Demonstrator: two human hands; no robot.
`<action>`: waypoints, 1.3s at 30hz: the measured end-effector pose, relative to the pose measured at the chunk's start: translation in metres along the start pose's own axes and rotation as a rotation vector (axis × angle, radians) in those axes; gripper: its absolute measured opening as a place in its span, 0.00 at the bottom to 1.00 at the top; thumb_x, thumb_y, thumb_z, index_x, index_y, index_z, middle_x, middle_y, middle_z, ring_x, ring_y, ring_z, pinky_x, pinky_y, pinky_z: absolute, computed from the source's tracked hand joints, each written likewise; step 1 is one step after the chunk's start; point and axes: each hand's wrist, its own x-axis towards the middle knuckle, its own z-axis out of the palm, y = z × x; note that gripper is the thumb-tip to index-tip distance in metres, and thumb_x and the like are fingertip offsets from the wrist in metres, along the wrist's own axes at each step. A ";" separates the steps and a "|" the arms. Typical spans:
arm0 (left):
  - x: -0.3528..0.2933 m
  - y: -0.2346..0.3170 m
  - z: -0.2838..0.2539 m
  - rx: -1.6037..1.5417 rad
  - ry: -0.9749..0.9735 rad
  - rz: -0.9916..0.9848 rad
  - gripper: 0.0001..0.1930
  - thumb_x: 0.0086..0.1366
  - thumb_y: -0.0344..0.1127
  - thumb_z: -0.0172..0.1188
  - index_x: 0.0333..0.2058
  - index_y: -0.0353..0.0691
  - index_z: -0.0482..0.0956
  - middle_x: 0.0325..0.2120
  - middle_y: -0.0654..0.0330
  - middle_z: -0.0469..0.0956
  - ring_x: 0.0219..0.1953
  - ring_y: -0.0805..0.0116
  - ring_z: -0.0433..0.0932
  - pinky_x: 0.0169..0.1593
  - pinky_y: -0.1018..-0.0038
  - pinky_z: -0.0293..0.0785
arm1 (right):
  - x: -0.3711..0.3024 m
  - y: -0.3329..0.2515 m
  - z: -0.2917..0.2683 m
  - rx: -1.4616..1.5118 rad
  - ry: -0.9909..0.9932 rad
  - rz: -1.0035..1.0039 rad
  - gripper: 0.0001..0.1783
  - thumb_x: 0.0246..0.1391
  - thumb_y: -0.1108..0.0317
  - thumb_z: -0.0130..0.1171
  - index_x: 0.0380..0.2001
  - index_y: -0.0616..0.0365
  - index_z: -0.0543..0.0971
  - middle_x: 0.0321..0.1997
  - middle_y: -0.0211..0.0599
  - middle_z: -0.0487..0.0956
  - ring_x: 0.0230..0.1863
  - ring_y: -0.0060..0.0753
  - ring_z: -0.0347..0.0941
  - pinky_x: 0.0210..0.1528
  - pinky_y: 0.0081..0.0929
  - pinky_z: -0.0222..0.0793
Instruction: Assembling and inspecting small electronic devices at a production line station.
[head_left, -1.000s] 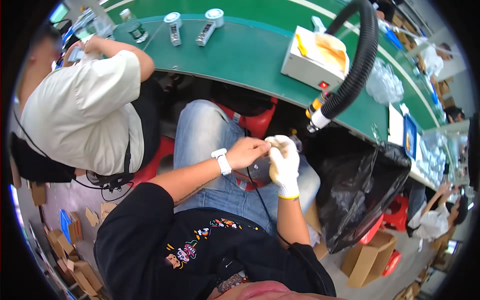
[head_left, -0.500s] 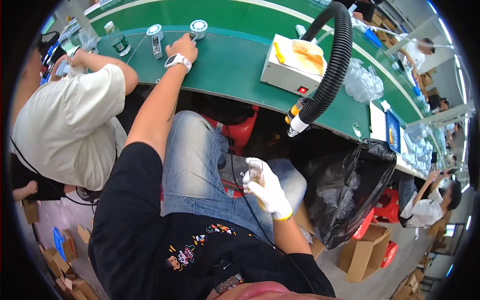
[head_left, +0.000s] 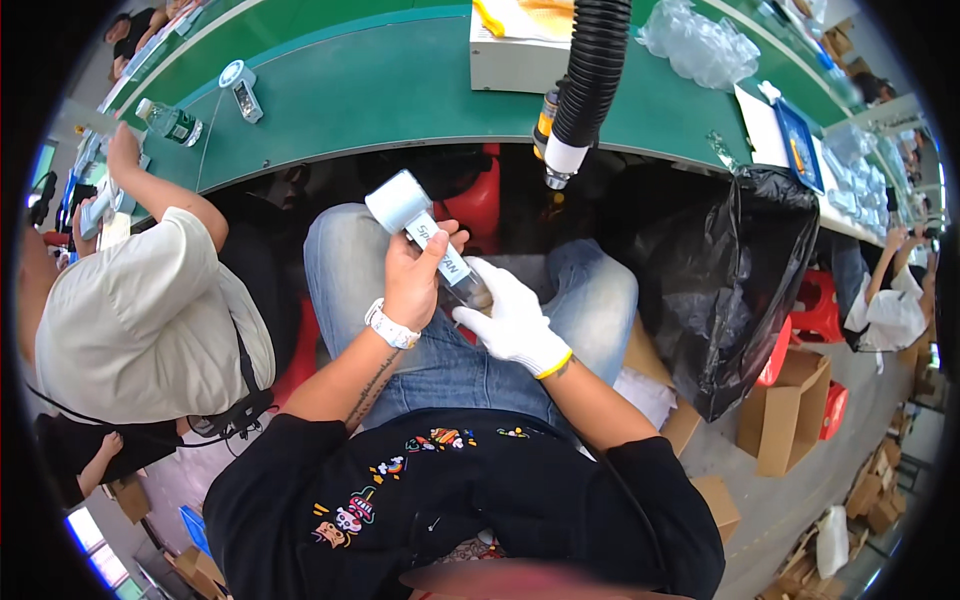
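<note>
Pale blue-grey device [head_left: 421,229], white glove [head_left: 517,322], green table [head_left: 360,90], black multicolour-patterned shirt [head_left: 450,490]

The head camera, a wide fisheye, looks steeply down past the wearer's black T-shirt [head_left: 590,510]. Left grip [head_left: 412,288] and right grip [head_left: 514,322] lie at close range near mid-frame; the green bench [head_left: 370,90] curves across the top, farther off.

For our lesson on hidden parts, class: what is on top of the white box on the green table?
A yellow item and a tan, cloth-like item lie on the white box. The black hose covers its right part; anything behind that cannot be seen.
</note>
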 end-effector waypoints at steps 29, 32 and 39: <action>0.000 0.040 0.005 0.155 -0.256 0.236 0.34 0.74 0.48 0.57 0.71 0.42 0.56 0.56 0.47 0.76 0.55 0.51 0.82 0.56 0.57 0.82 | -0.017 -0.015 -0.024 2.205 -0.578 0.332 0.36 0.77 0.44 0.38 0.76 0.58 0.60 0.66 0.62 0.71 0.39 0.36 0.76 0.34 0.27 0.76; 0.001 0.044 0.000 0.109 -0.274 0.234 0.33 0.76 0.54 0.53 0.70 0.42 0.58 0.58 0.49 0.75 0.57 0.54 0.80 0.56 0.59 0.80 | -0.016 -0.013 -0.026 2.200 -0.564 0.322 0.37 0.77 0.44 0.37 0.75 0.59 0.59 0.66 0.63 0.71 0.37 0.33 0.75 0.32 0.25 0.75; 0.011 0.054 -0.016 0.042 -0.206 0.203 0.31 0.77 0.60 0.48 0.65 0.41 0.65 0.59 0.51 0.74 0.59 0.57 0.78 0.57 0.62 0.78 | -0.016 -0.019 -0.031 1.311 -0.198 0.222 0.40 0.66 0.58 0.62 0.73 0.66 0.61 0.60 0.60 0.78 0.44 0.39 0.82 0.43 0.30 0.82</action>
